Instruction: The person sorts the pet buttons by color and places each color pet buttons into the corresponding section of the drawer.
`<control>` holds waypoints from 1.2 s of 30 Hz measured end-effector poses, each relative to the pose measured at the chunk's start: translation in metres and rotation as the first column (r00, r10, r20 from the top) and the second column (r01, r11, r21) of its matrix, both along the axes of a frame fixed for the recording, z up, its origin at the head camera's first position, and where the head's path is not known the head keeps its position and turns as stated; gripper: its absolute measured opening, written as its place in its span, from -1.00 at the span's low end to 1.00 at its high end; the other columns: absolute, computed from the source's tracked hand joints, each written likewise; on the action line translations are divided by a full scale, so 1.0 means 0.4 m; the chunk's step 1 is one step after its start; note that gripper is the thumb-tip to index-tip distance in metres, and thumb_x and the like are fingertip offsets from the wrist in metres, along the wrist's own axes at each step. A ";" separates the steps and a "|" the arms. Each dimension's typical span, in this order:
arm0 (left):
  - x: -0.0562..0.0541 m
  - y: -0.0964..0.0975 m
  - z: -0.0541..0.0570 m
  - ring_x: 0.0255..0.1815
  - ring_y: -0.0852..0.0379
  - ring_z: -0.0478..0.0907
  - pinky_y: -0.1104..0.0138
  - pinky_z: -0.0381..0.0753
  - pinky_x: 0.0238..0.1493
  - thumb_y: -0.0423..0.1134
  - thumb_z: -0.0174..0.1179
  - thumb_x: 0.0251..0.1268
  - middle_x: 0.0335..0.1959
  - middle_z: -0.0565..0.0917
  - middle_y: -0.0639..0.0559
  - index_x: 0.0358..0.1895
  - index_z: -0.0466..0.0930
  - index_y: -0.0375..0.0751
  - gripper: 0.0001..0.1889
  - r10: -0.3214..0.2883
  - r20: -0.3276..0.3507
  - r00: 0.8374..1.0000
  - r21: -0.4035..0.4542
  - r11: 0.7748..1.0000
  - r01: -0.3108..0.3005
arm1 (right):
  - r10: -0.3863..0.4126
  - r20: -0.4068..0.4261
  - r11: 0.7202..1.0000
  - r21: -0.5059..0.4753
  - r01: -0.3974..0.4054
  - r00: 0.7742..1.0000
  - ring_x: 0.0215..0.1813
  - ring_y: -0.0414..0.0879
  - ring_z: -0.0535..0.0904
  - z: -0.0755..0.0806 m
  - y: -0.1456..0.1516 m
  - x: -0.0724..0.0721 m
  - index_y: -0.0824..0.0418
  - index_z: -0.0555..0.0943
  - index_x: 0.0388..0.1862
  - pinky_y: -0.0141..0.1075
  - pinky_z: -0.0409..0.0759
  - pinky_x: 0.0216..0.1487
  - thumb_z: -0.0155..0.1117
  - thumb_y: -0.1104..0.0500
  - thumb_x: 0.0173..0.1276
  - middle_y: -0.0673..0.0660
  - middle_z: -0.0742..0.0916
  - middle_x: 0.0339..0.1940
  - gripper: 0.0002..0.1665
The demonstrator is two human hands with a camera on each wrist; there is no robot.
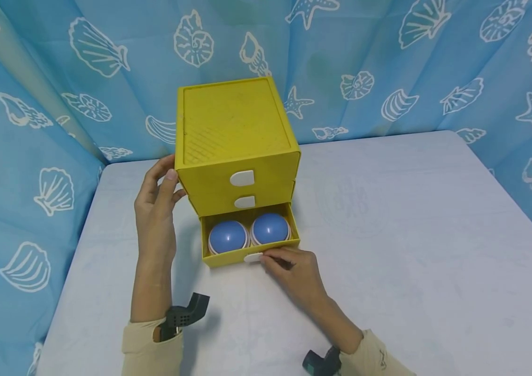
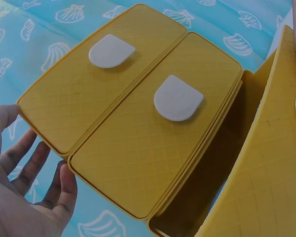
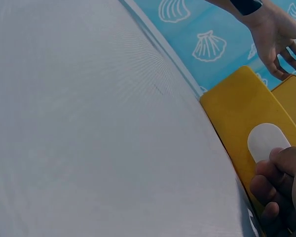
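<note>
A yellow cabinet of three stacked drawers (image 1: 237, 125) stands at the back of the table, its lowest drawer (image 1: 233, 257) pulled out. Inside that drawer sit two blue domed objects with pale rims, one at left (image 1: 228, 236) and one at right (image 1: 270, 228). My right hand (image 1: 298, 274) pinches the white handle (image 3: 267, 140) of the lowest drawer between thumb and fingers. At the cabinet's left side is my left hand (image 1: 156, 209), fingers spread and fingertips against its edge. White tabs on the middle drawer (image 2: 177, 98) and top drawer (image 2: 110, 52) show; both drawers are closed.
A white cloth (image 1: 388, 235) covers the table. Behind and to the left hangs a blue curtain (image 1: 378, 62) with white shell and starfish prints, close to the cabinet's back. Dark wrist cameras, one on the left wrist (image 1: 186, 315), sit by both sleeves.
</note>
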State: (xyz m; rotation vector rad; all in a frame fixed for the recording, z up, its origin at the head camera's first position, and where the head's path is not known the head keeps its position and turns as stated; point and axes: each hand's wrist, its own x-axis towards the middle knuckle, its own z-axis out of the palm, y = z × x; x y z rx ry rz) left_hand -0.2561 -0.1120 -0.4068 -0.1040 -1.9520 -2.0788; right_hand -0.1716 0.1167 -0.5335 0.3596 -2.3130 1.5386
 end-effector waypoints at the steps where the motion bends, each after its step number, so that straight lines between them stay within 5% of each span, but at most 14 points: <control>1: -0.001 -0.001 0.000 0.22 0.03 0.47 0.08 0.45 0.26 0.11 0.21 0.40 0.28 0.52 0.09 0.31 0.53 0.09 -0.53 -0.001 0.000 1.000 0.000 1.000 0.001 | 0.000 0.000 1.000 0.002 0.000 1.000 -0.26 -0.22 0.69 0.001 0.000 -0.001 0.20 0.82 -0.24 -0.40 0.67 -0.27 0.52 0.25 0.22 -0.06 0.80 -0.31 -0.88; 36: -0.003 0.004 0.005 0.22 0.07 0.47 0.11 0.46 0.27 0.17 0.23 0.36 0.27 0.53 0.13 0.29 0.53 0.12 -0.50 0.029 0.034 0.999 -0.024 0.999 -0.028 | -0.001 0.028 1.000 0.008 0.001 1.000 -0.28 -0.22 0.67 0.006 -0.002 -0.037 0.20 0.81 -0.24 -0.39 0.66 -0.27 0.50 0.26 0.24 -0.06 0.79 -0.32 -0.89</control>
